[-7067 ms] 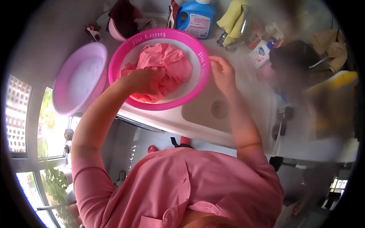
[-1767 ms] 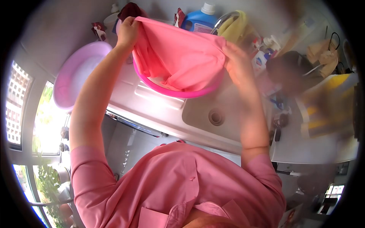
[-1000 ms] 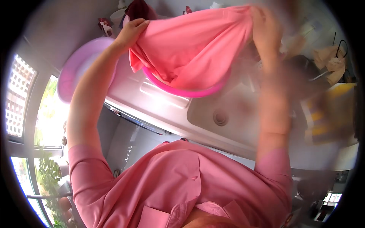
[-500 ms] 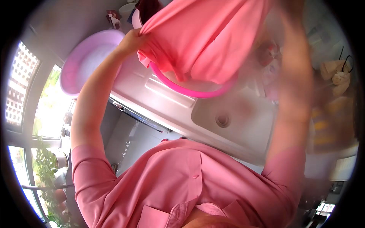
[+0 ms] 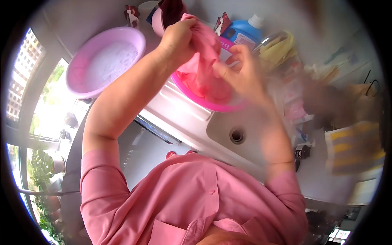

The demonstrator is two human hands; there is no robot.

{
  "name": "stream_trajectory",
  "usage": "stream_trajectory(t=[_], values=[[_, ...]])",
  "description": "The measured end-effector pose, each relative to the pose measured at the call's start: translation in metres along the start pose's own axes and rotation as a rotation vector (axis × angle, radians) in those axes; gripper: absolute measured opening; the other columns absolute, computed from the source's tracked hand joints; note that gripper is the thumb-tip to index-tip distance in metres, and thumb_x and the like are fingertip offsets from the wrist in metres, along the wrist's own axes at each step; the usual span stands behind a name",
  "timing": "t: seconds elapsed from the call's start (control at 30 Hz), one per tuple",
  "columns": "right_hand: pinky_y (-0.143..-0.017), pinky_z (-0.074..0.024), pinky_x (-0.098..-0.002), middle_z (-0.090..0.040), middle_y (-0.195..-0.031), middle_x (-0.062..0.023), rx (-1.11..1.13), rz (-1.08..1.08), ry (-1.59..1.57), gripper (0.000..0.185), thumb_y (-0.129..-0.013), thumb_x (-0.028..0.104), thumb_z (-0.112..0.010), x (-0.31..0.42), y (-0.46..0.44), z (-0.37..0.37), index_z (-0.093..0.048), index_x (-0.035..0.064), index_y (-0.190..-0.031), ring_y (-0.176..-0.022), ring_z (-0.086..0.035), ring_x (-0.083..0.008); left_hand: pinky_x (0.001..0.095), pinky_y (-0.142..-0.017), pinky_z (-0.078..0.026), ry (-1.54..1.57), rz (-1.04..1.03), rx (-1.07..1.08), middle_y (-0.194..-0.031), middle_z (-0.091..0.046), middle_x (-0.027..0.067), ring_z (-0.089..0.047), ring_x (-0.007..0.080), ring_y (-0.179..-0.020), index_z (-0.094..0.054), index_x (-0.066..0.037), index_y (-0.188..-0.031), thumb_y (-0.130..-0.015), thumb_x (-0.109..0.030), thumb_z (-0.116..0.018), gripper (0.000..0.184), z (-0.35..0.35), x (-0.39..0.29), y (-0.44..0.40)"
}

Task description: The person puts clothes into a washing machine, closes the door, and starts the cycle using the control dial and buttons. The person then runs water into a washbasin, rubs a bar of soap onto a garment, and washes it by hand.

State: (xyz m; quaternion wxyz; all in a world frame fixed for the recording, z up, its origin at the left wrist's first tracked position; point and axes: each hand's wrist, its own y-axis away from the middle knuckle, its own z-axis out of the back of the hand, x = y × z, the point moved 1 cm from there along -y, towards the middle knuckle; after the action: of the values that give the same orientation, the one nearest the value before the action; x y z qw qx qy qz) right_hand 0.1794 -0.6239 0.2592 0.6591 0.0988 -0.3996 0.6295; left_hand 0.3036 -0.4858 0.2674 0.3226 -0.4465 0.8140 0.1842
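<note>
A wet-looking pink cloth (image 5: 204, 41) hangs bunched over a bright pink basin (image 5: 196, 100). Its lower folds lie inside the basin. My left hand (image 5: 178, 41) is closed around the cloth's upper part. On the other side, my right hand (image 5: 243, 73) is beside the cloth, slightly blurred, with its fingers apart and curved. One of its digits overlaps the cloth's edge; whether it presses on it is hard to see.
A lilac basin (image 5: 136, 45) of sudsy water stands at the left. The sink (image 5: 220, 130) with its drain is right of centre. Behind are a blue detergent bottle (image 5: 241, 32) and a yellowish cloth (image 5: 277, 53). A striped cloth (image 5: 353, 147) lies far right.
The pink cloth was stretched wide between my raised hands and is now gathered into a narrow bunch. My left hand moved right; my right hand came down and inward.
</note>
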Motion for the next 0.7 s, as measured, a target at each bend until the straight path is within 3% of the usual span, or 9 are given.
stream_trajectory(t=[0.07, 0.2, 0.27, 0.3, 0.4, 0.5, 0.6, 0.63, 0.7], values=[[-0.069, -0.0474, -0.0367, -0.059, -0.089, -0.0162, -0.209, 0.212, 0.176, 0.084, -0.062, 0.045, -0.072, 0.023, 0.013, -0.006, -0.031, 0.0022, -0.121, -0.083, -0.060, -0.0307, 0.0310, -0.070, -0.046, 0.097, 0.026, 0.012, -0.085, -0.054, 0.0086, -0.053, 0.0185, -0.078, -0.051, 0.000, -0.087, -0.084, -0.010, -0.047, 0.011, -0.029, 0.004, 0.012], [-0.061, -0.0478, -0.0329, -0.058, -0.075, -0.0120, -0.271, -0.097, -0.298, 0.049, -0.077, 0.028, -0.059, -0.004, 0.004, -0.005, -0.043, -0.0017, -0.114, -0.072, -0.060, -0.0227, 0.0278, -0.065, -0.044, -0.160, -0.137, 0.134, -0.086, -0.055, 0.0072, -0.052, 0.0162, -0.074, -0.051, 0.002, -0.092, -0.081, -0.016, -0.054, 0.021, -0.058, 0.008, 0.018], [-0.051, -0.0462, -0.0273, -0.056, -0.068, -0.0083, -0.373, -0.227, -0.494, 0.030, -0.082, 0.018, -0.051, -0.019, 0.004, 0.015, -0.053, -0.0018, -0.105, -0.062, -0.057, -0.0144, 0.0281, -0.073, -0.046, -1.317, -0.692, 0.259, -0.088, -0.059, 0.0057, -0.058, 0.0190, -0.082, -0.057, -0.005, -0.096, -0.077, -0.003, -0.054, 0.019, -0.059, -0.006, 0.019], [-0.045, -0.0424, -0.0215, -0.055, -0.069, -0.0045, -0.410, -0.130, -0.371, 0.027, -0.083, 0.012, -0.049, -0.030, 0.004, 0.029, -0.055, -0.0004, -0.105, -0.058, -0.053, -0.0089, 0.0293, -0.076, -0.045, -0.521, -0.232, 0.393, -0.093, -0.058, 0.0033, -0.054, 0.0162, -0.090, -0.057, -0.004, -0.100, -0.080, -0.009, -0.053, 0.021, -0.042, 0.000, -0.006], [-0.045, -0.0399, -0.0182, -0.055, -0.074, 0.0017, -0.405, -0.145, -0.549, 0.031, -0.078, 0.004, -0.047, -0.034, 0.007, 0.060, -0.057, 0.0065, -0.107, -0.056, -0.048, -0.0031, 0.0251, -0.077, -0.043, -0.745, -0.118, 0.127, -0.094, -0.057, 0.0024, -0.051, 0.0128, -0.092, -0.060, -0.003, -0.098, -0.085, -0.019, -0.051, 0.022, -0.045, 0.000, -0.001], [-0.042, -0.0349, -0.0169, -0.055, -0.073, 0.0022, -0.415, -0.188, -0.467, 0.037, -0.076, 0.002, -0.046, -0.032, 0.004, 0.087, -0.057, 0.0092, -0.110, -0.050, -0.041, -0.0021, 0.0233, -0.080, -0.041, -0.790, -0.225, 0.300, -0.093, -0.059, 0.0024, -0.053, 0.0123, -0.090, -0.061, -0.003, -0.096, -0.085, -0.021, -0.052, 0.023, -0.045, 0.006, -0.013], [-0.040, -0.0334, -0.0167, -0.056, -0.077, -0.0002, -0.478, -0.250, -0.484, 0.030, -0.078, 0.007, -0.048, -0.022, 0.000, 0.109, -0.057, 0.0048, -0.106, -0.054, -0.047, -0.0050, 0.0241, -0.082, -0.040, -0.574, -0.096, 0.335, -0.091, -0.060, 0.0026, -0.053, 0.0116, -0.088, -0.061, -0.002, -0.097, -0.084, -0.022, -0.054, 0.025, -0.060, 0.008, -0.008], [-0.040, -0.0334, -0.0167, -0.056, -0.077, -0.0002, -0.479, -0.250, -0.477, 0.030, -0.078, 0.007, -0.048, -0.025, -0.001, 0.117, -0.057, 0.0048, -0.106, -0.054, -0.047, -0.0050, 0.0271, -0.075, -0.045, -0.636, -0.247, 0.451, -0.093, -0.061, 0.0040, -0.056, 0.0127, -0.083, -0.057, -0.002, -0.104, -0.087, -0.012, -0.047, 0.023, -0.058, 0.006, -0.023], [-0.045, -0.0389, -0.0183, -0.057, -0.082, -0.0032, -0.394, -0.183, -0.560, 0.028, -0.080, 0.013, -0.049, -0.030, -0.005, 0.132, -0.057, 0.0009, -0.104, -0.063, -0.053, -0.0087, 0.0267, -0.078, -0.042, -0.633, -0.199, 0.434, -0.092, -0.060, 0.0030, -0.054, 0.0119, -0.085, -0.059, -0.002, -0.099, -0.086, -0.018, -0.050, 0.022, -0.059, 0.014, -0.022]])
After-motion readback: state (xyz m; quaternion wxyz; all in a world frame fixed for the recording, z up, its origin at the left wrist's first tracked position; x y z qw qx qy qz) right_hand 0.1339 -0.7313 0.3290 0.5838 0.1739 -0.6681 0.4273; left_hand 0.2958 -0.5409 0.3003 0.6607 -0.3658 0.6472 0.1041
